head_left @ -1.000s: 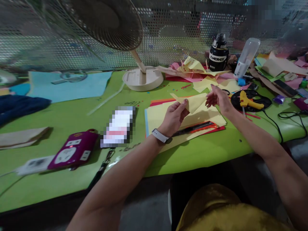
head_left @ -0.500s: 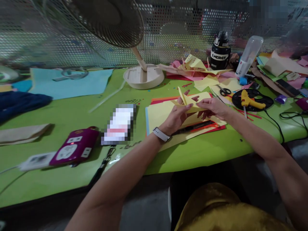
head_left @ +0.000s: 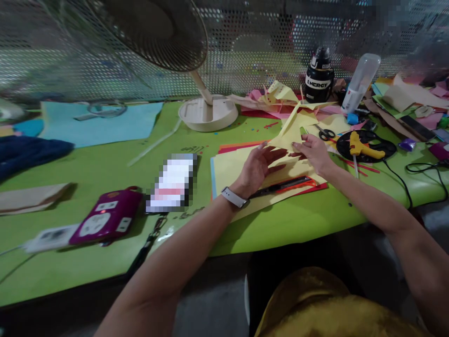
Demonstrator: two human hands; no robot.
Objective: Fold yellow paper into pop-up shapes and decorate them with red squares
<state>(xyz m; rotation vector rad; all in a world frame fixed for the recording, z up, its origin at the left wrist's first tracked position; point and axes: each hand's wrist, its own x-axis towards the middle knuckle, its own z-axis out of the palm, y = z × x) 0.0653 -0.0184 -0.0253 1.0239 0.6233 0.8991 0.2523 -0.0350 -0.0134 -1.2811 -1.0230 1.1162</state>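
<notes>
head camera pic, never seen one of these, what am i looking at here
The camera sits on a person's head, looking down at their own two bare arms. The left hand, with a watch on its wrist, and the right hand together hold a folded yellow paper above a stack of yellow sheets on a green table. Around them lie a fan, a glue gun, scissors, a black bottle and paper scraps.

yellow paper piece [head_left: 290, 133] | folded, pointed | tilted up | above yellow sheets [head_left: 228, 168]
</notes>
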